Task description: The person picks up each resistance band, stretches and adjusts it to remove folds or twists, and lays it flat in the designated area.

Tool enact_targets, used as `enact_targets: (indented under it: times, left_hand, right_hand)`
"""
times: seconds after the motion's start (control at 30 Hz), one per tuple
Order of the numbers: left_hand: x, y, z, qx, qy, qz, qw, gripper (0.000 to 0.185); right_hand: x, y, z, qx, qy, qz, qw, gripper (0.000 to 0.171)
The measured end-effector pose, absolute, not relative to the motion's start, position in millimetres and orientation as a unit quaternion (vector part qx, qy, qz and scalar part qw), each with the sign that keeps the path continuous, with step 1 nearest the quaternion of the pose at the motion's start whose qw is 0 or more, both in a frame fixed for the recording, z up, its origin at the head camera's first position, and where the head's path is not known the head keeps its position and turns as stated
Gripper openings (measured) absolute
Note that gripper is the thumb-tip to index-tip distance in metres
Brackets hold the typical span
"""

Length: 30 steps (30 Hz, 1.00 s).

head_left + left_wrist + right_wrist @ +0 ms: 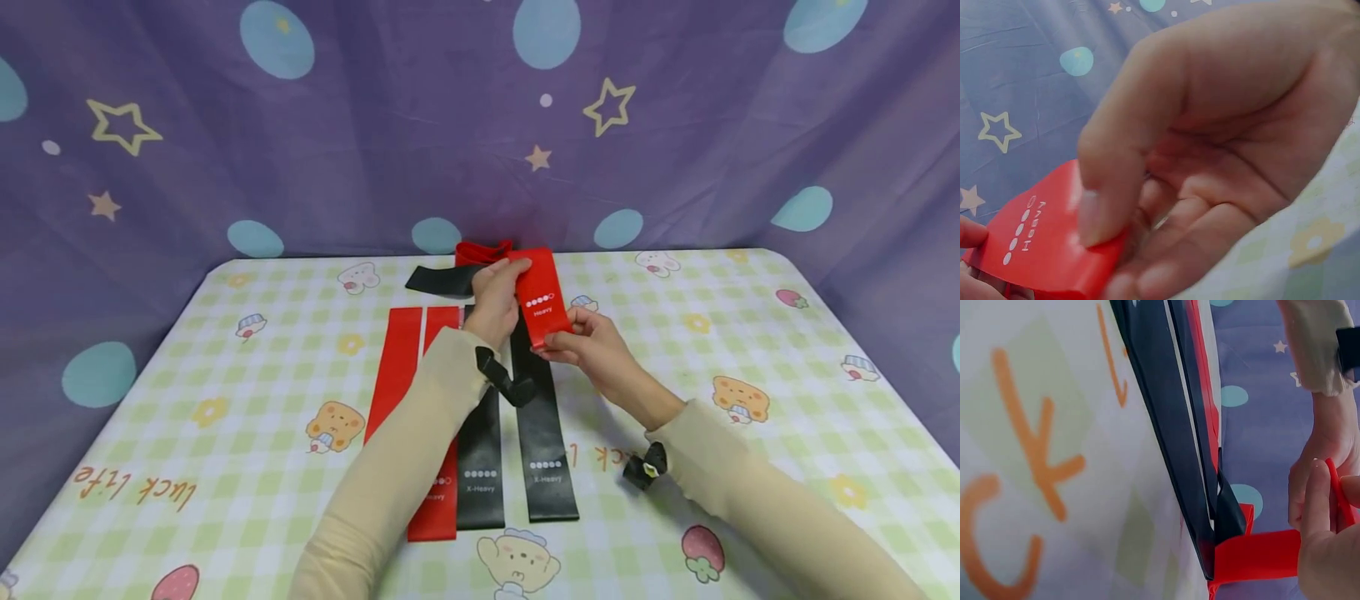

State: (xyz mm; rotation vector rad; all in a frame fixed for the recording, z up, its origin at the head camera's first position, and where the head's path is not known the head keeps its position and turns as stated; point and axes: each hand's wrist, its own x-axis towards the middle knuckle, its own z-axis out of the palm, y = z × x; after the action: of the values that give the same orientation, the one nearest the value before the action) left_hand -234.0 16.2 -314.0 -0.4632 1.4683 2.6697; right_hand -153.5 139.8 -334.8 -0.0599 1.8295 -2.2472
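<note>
Left hand [495,296] and right hand [588,342] both pinching a red band [542,307] above table centre, left wrist view alone showing the thumb pressed on it, four flat bands [480,450] at 6 o'clock partly under the left sleeve, black band [442,281] at 10 o'clock

The red band [542,296] at frame centre reads "Heavy" under a row of dots. Two black bands [480,450] at lower centre read "X-Heavy". The tablecloth [225,350] at lower left reads "luck life", upside down.

The left sleeve [405,450] hides parts of the red bands [408,350].
</note>
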Motion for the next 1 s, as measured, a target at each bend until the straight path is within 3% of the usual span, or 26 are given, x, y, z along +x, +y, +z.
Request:
enact_targets:
  times: [0.43, 0.63, 0.83, 1.0]
  left_hand:
    - [-238.2, 14.2, -311.7, -0.133, 0.490, 0.861, 0.033, 0.022]
    - [-239.8, 14.6, -311.8, -0.126, 0.509, 0.851, 0.039, 0.026]
    - [-242.1, 12.0, -313.7, -0.118, 0.539, 0.834, 0.027, 0.003]
    - [-242.4, 11.5, -315.0, -0.110, 0.550, 0.828, 0.029, 0.006]
  right_hand:
    - [-133.7, 143.5, -341.4, -0.017, 0.633, -0.753, 0.179, 0.016]
    - [-125.2, 151.4, -349.8, -0.023, 0.640, -0.738, 0.213, 0.029]
    - [-114.7, 157.3, -355.4, -0.030, 0.679, -0.691, 0.246, 0.052]
    - [-106.1, 161.2, -355.2, -0.053, 0.700, -0.661, 0.265, 0.057]
